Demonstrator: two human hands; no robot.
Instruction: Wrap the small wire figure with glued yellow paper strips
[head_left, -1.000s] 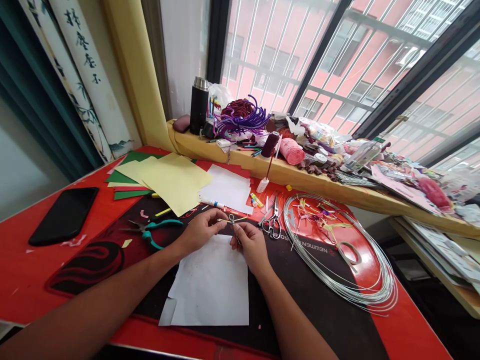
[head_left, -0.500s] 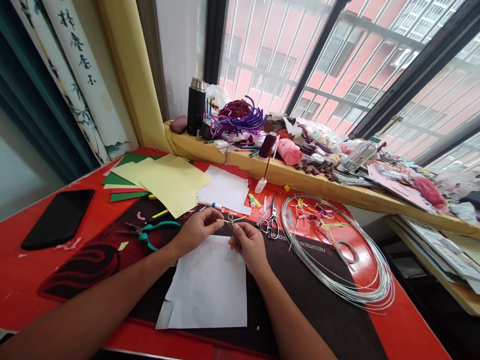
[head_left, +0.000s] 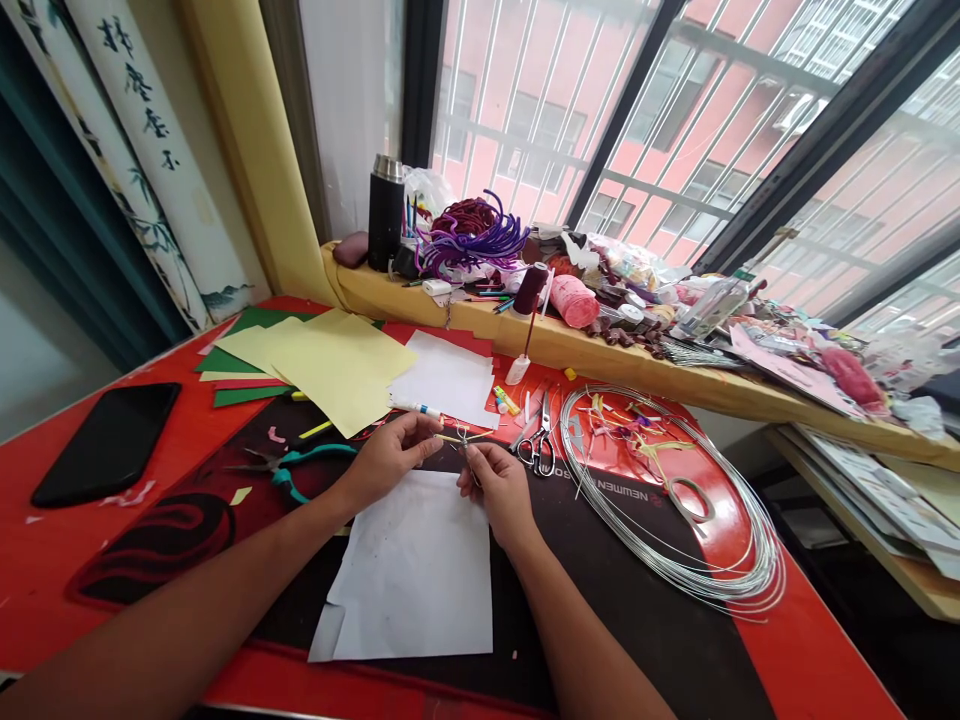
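Note:
My left hand (head_left: 394,458) pinches one end of a thin yellowish strip (head_left: 451,438) between thumb and fingertips. My right hand (head_left: 499,490) is closed on a small bent wire piece (head_left: 463,437) with loops at its top, and the strip crosses it. Fingers hide the lower part of the wire. Both hands meet above the far edge of a white sheet of paper (head_left: 420,580) lying on a black desk mat (head_left: 600,600). Teal-handled pliers (head_left: 289,468) rest left of my left hand, and scissors (head_left: 540,447) lie just beyond my right hand.
A coil of silver wire (head_left: 757,570) takes up the right side, with a tape roll (head_left: 690,500) inside it. Yellow paper sheets (head_left: 345,365) and a black phone (head_left: 109,440) lie left. Behind stands a crowded ledge (head_left: 465,310) with a thermos (head_left: 385,215).
The hands stay together in nearly the same place, still holding the strip and the wire piece. The whole view has shifted slightly, with the things on the desk appearing a little further left.

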